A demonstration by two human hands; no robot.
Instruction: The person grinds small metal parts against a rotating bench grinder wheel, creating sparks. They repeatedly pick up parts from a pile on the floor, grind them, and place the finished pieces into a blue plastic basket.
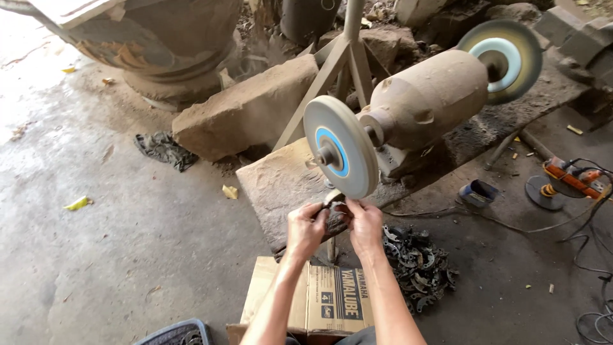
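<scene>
Both hands — left hand [305, 229] and right hand [364, 223] — clench a small dark curved metal part [334, 207] against the grey round grinding wheel [340, 146]. A heap of similar dark metal parts [418, 259] lies on the floor just beside the flattened brown cardboard box [319, 300].

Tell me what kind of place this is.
Probably a rough, open-air metal grinding workshop. A double-wheel bench grinder sits on a stone slab, both hands, the left hand and right hand, press a small metal part toward its near wheel, and a pile of metal parts lies on the dusty concrete floor.
</scene>
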